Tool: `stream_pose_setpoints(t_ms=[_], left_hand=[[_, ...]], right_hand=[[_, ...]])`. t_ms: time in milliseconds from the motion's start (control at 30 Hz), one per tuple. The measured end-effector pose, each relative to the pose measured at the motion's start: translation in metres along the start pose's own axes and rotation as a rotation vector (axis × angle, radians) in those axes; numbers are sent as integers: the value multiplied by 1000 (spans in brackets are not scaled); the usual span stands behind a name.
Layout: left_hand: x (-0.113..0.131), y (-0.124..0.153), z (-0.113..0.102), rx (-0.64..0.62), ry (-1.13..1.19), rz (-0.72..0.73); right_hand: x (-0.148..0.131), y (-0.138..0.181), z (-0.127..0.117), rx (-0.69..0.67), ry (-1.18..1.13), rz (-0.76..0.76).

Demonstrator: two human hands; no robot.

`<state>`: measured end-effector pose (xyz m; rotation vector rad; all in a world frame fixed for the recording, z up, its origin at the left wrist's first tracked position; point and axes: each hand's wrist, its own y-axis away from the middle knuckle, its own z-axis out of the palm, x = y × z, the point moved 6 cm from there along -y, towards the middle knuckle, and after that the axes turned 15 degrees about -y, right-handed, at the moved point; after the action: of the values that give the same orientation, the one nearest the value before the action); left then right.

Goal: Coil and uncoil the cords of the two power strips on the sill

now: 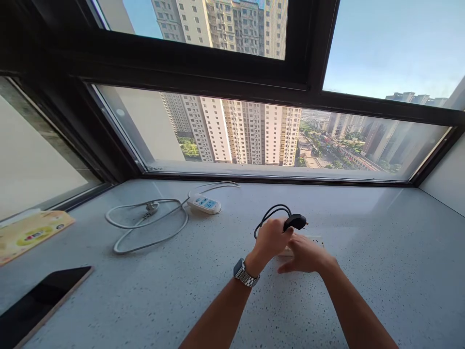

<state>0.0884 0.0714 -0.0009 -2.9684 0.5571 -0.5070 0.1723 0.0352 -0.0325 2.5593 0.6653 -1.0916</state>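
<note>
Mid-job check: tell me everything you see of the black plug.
The black plug has a rounded, plastic-looking body and metal-looking prongs, bare and pointing right in the picture. The left grip holds it near the white strip. A black cord loops behind that grip; where it joins the plug is hidden.

I see the tablet [43, 296] near left on the sill [163, 291], packet [34, 236] beyond it, power strip [204, 203] right of both, held plug [297, 221] farther right.

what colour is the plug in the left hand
The plug in the left hand is black; the head view shows it best.
</note>
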Motion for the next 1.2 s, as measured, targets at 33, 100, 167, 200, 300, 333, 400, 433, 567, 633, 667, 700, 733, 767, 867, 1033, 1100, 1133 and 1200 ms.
stream_pose_setpoints(t_ms=[33, 100, 167, 200, 300, 333, 400, 433, 567, 633, 667, 700, 733, 767, 867, 1033, 1100, 1133, 1200], left_hand=[[0, 0, 4, -13, -50, 2], [0, 0, 11, -38, -109, 16], [0, -1, 18, -53, -125, 30], [-1, -2, 21, -59, -132, 38], [-1, -4, 26, -69, -149, 60], [-1, -4, 27, -71, -152, 71], [1, -3, 29, -72, -156, 104], [2, -3, 29, -72, -157, 124], [7, -2, 37, -88, -146, 205], [8, -3, 43, -85, -130, 236], [9, -3, 44, -62, -120, 261], [11, -3, 45, -22, -110, 291], [13, -3, 45, 29, -98, 326], [15, -2, 44, 84, -81, 364], [20, 1, 43, 154, 29, 425], [33, 12, 42, 41, 481, 408], [43, 19, 40, -23, 846, 360], [48, 22, 41, -72, 1056, 315], [56, 26, 47, -186, 1436, 188]], right_hand=[[-3, 5, -4, -21, -28, 4], [-3, 13, -15, -20, -38, 24], [7, 17, -23, 21, 27, 85], [16, 17, -26, 42, 77, 140], [47, 12, -28, 77, 197, 303], [56, 10, -28, 84, 215, 334], [68, 7, -28, 98, 221, 359], [72, 6, -29, 105, 220, 363], [69, 14, -43, 157, 192, 333], [55, 22, -55, 236, 176, 279], [46, 27, -61, 282, 181, 255], [37, 31, -66, 320, 199, 240], [29, 36, -70, 346, 226, 236], [21, 39, -72, 364, 257, 236], [1, 50, -76, 379, 335, 257], [-27, 76, -90, 610, 169, 170], [-41, 92, -103, 878, 2, -22], [-48, 101, -108, 1013, -62, -129], [-55, 110, -112, 1174, -123, -297]])
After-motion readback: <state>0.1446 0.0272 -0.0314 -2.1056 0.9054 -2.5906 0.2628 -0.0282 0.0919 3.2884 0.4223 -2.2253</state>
